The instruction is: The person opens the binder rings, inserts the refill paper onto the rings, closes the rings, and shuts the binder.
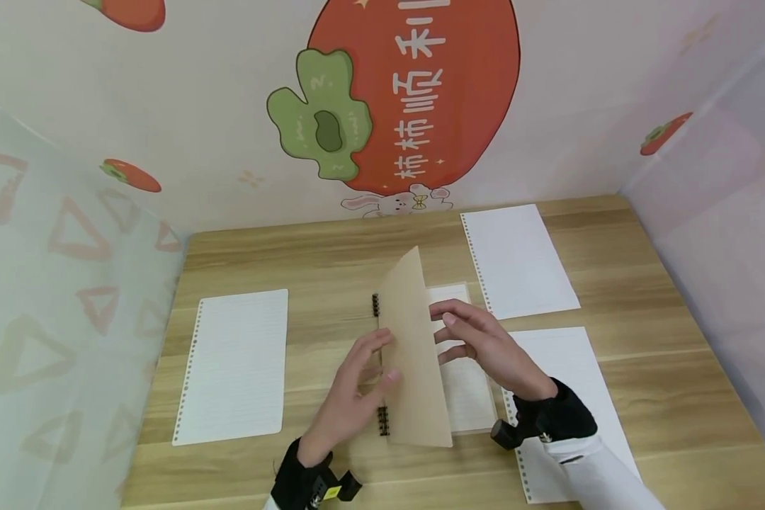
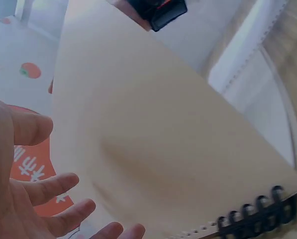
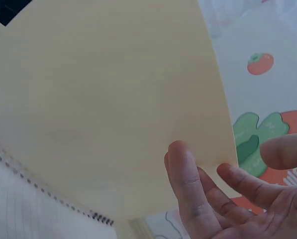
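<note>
A kraft-brown notebook cover stands half raised from its black ring binding. Lined white pages lie to the right beneath it. On the cover's left side is my left hand, its fingers spread and thumb apart, close to the binding. From the other side, my right hand reaches in with loosely bent fingers. In the right wrist view, the right fingertips are right at the brown cover, the thumb standing away from it. Neither hand grips the cover.
A loose, hole-punched lined sheet lies on the wooden table at the left. Another sheet is at the back right, and a third sheet lies partly under the right forearm. Printed walls enclose the back and sides.
</note>
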### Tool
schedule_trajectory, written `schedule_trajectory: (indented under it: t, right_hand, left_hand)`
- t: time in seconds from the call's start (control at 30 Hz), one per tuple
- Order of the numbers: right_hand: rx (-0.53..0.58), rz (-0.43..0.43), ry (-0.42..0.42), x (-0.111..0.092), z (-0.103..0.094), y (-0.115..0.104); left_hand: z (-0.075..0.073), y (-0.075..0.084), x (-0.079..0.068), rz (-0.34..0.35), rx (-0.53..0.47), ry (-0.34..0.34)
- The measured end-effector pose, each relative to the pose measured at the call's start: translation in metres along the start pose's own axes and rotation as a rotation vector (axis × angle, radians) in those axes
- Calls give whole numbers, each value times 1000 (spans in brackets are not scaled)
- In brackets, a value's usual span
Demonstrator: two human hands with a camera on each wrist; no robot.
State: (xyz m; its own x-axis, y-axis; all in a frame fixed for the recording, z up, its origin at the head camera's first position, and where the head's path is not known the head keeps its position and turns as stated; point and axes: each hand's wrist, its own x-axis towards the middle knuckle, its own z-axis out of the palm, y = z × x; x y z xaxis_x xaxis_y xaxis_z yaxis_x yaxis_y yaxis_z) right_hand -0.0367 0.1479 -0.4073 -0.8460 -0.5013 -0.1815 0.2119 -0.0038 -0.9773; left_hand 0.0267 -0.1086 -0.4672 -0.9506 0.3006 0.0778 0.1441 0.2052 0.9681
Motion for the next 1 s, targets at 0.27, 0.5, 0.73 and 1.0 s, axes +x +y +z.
schedule_trajectory:
  t: [0.27,0.5,0.73,1.0]
  right_hand:
    - [73,-77,-135,5,16,4]
    - [84,-189,-230,6,25,9]
    - [57,-236,-322,9,34,9]
    - [3,-289,-389,13,41,9]
  left_hand:
    - [-13,11,6,11,-34,19]
    - [-18,20,11,18,-14,23]
    - [-26,30,12,-17,-32,62]
    - [-36,35,9,-10,-86,144]
